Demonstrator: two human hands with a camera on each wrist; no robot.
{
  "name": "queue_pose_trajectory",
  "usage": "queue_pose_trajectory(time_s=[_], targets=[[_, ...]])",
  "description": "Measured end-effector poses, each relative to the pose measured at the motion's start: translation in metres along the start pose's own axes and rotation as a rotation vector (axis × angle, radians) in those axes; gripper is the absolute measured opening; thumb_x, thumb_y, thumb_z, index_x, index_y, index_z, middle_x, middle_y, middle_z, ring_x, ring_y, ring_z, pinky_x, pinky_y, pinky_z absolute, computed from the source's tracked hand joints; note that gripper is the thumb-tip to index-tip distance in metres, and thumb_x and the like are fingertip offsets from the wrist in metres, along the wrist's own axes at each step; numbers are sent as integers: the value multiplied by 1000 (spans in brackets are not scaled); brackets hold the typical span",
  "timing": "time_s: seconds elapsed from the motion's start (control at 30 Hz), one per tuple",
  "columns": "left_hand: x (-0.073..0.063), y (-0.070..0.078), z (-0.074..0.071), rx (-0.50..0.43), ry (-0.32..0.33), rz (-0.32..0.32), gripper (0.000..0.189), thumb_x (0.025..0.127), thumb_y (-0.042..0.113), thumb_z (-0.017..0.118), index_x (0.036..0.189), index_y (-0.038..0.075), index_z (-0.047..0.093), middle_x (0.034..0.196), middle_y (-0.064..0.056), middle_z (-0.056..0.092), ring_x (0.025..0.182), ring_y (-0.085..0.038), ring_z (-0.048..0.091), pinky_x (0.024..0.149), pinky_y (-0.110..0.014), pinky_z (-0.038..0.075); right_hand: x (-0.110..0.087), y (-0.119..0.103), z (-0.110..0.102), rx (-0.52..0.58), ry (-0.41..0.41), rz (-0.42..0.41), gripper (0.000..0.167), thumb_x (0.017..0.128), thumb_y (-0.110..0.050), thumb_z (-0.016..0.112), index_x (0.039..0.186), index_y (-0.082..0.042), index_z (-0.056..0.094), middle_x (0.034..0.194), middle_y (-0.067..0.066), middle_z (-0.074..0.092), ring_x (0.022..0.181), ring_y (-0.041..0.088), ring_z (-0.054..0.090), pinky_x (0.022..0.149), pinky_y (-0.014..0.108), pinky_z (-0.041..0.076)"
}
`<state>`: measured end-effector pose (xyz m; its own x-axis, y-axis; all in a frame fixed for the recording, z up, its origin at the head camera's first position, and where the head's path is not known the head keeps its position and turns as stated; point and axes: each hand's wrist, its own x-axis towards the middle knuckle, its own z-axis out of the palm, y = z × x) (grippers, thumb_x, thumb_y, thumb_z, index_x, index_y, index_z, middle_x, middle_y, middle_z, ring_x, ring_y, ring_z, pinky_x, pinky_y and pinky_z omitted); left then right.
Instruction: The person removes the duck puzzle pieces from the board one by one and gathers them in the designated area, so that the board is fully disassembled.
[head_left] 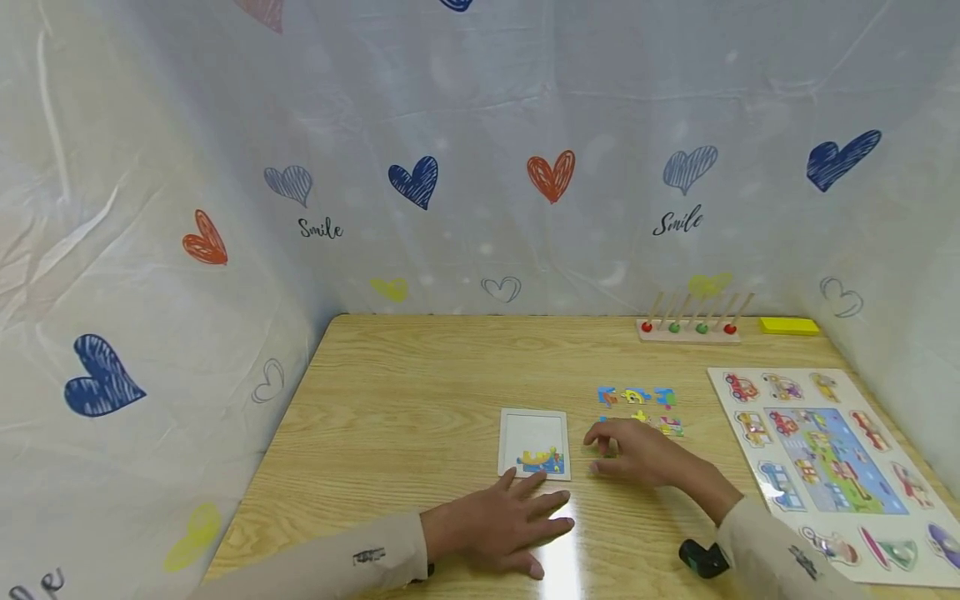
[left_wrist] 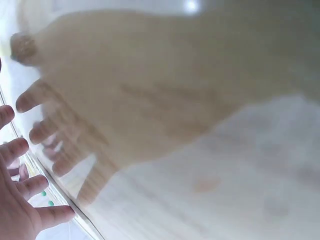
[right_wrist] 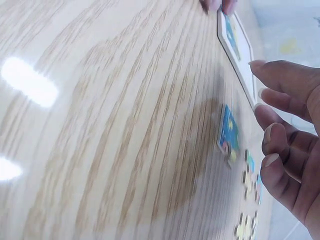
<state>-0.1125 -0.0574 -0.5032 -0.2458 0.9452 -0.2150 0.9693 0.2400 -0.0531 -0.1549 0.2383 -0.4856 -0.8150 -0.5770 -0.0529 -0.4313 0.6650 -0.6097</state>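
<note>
A small white puzzle frame (head_left: 503,442) lies on the table, with joined blue and yellow puzzle pieces (head_left: 542,461) along its lower edge. My left hand (head_left: 504,521) is spread flat just in front of it, fingertips right at the near rim. To the right of the frame hovers my right hand (head_left: 637,454), its fingers gently bent and nothing held between them. Under that hand, a blue puzzle piece (right_wrist: 229,132) lies on the tabletop in the right wrist view. Several loose pieces (head_left: 636,396) sit in two rows just beyond the right hand, partly hidden by it.
A large vehicle puzzle board (head_left: 757,500) covers the table's right side. At the back right stand a wooden peg rack (head_left: 688,337) with red and green beads and a yellow block (head_left: 789,326). A dark object (head_left: 703,558) is beside the right sleeve. Heart-printed curtains (head_left: 465,100) enclose the table.
</note>
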Motion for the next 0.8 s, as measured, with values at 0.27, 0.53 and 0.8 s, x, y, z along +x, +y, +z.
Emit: queue_pose_trajectory(time_s=[0.27, 0.53, 0.8], targets=[[2, 2, 0, 20, -8, -11, 67, 104, 61, 26, 161, 26, 23, 168, -6, 22, 152, -40, 24, 108, -58, 41, 23, -11, 5, -32, -18, -55, 24, 94, -24, 72, 114, -10, 69, 90, -11, 63, 79, 2, 54, 71, 25, 47], [5, 1, 1, 63, 11, 2, 67, 105, 62, 23, 162, 26, 22, 168, -6, 20, 153, -40, 22, 109, -57, 42, 41, -18, 10, -12, -102, -14, 28, 90, -21, 76, 115, -11, 68, 83, -11, 60, 72, 3, 52, 66, 25, 46], [7, 2, 1, 36, -3, -6, 67, 105, 61, 23, 162, 25, 22, 168, -6, 19, 153, -39, 21, 109, -59, 40, 48, -23, 14, -52, -123, 26, 28, 88, -20, 79, 113, -13, 69, 79, -11, 56, 69, 5, 49, 62, 25, 42]])
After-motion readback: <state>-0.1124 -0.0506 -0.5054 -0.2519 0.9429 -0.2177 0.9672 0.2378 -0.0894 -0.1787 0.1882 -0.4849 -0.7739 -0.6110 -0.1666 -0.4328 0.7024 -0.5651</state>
